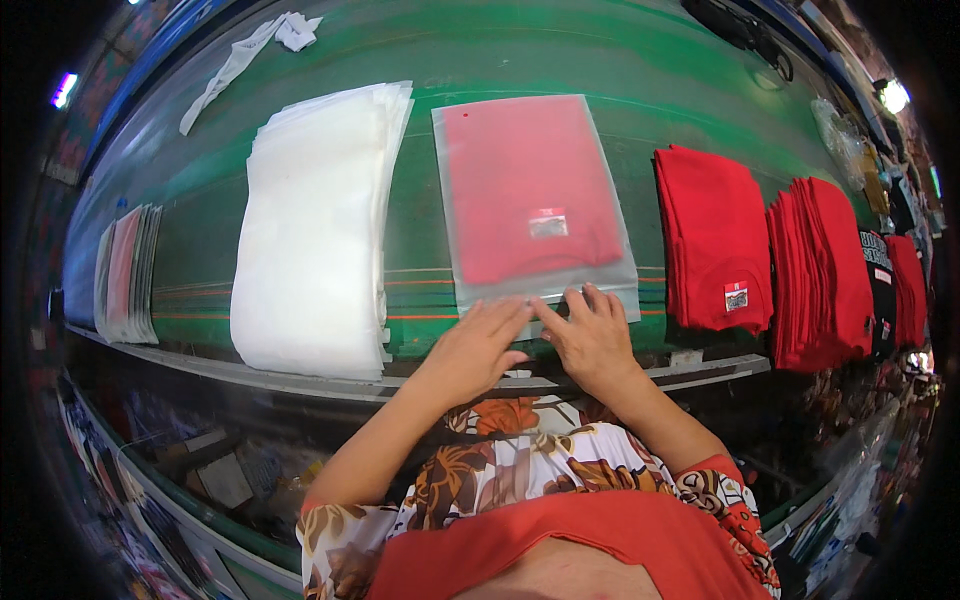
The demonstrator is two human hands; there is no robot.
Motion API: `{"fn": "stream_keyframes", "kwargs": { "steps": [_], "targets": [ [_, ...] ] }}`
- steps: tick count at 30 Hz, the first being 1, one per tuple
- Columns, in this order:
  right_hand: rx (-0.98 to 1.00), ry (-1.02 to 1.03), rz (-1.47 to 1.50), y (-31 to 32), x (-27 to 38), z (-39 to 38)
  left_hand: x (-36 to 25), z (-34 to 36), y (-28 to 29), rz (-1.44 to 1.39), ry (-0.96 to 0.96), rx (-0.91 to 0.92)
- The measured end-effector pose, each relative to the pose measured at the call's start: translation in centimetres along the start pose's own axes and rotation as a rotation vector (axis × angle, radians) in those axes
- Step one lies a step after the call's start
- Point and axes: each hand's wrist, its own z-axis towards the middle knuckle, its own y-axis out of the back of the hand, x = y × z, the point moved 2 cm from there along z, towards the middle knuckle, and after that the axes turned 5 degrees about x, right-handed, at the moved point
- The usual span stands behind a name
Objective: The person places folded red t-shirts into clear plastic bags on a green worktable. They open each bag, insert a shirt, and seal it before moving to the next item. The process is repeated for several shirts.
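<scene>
A frosted clear plastic bag [605,287] lies flat on the green table in front of me, with a folded red garment [525,170] showing through it. At the bag's near edge, my left hand [480,340] rests with its fingers stretched out toward the right and its thumb apart. My right hand [590,335] is on the same edge, fingers spread, its fingertips close to the left hand's. Neither hand grips the bag visibly. Left of the bag stands a thick stack of whitish empty bags [315,220]. To its right lies a folded red garment stack [705,225] with a label on top.
Farther right are more folded red garments [820,270] and a black printed one [880,285]. Several filled bags [128,275] stand at the far left. A white strip of cloth [235,75] and a black object [740,30] lie at the back. The table's metal edge [690,370] runs before me.
</scene>
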Motion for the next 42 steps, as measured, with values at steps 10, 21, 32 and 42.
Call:
{"fn": "stream_keyframes", "kwargs": {
  "steps": [10,21,32,42],
  "targets": [
    [0.036,-0.023,-0.026,0.3,1.2,0.5,-0.2,-2.9,0.1,0.317,0.201,-0.108],
    [-0.036,-0.007,0.009,0.1,0.7,-0.2,-0.6,-3.6,0.4,0.518,0.169,0.003],
    [0.043,-0.011,-0.105,-0.4,1.7,0.6,-2.6,-1.5,-0.2,0.567,0.204,0.009],
    [0.030,-0.009,-0.154,-0.2,2.0,0.5,-1.6,-2.3,-1.1,0.554,0.182,-0.070]
  ]
}}
